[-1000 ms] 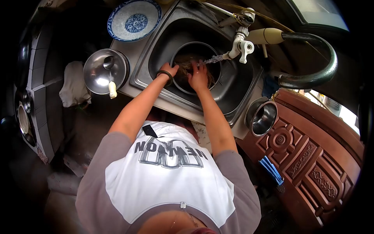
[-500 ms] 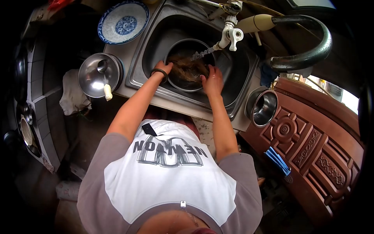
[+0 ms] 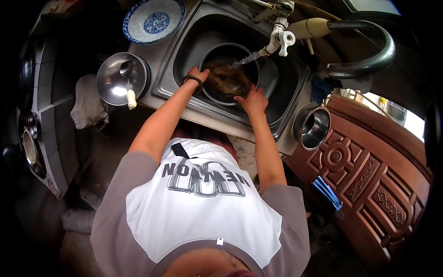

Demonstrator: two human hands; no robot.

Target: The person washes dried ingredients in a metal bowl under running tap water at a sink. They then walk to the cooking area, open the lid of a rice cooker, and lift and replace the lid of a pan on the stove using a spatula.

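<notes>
A round metal basin (image 3: 217, 99) sits in the steel sink, and water from the white tap (image 3: 277, 40) runs into it. Brown, stringy material (image 3: 228, 79) lies wet inside the basin; its kind is not clear. My left hand (image 3: 198, 76), with a dark bracelet at the wrist, grips the basin's left rim, the fingertips partly hidden. On the lower right rim, my right hand (image 3: 254, 100) holds the basin with the thumb toward the near side and the fingers along the outer edge.
The steel sink (image 3: 167, 83) is set in a counter. To its left are a blue-and-white plate (image 3: 138, 30) and a metal bowl (image 3: 110, 83) with a white-handled ladle (image 3: 131, 99). Metal bowls (image 3: 315, 129) stand at right, by a carved brown panel (image 3: 364, 180) with blue strips (image 3: 327, 193).
My right hand has slid slightly down along the basin's rim. My left hand stays at the left rim. The whole view has shifted a little, and water still runs.
</notes>
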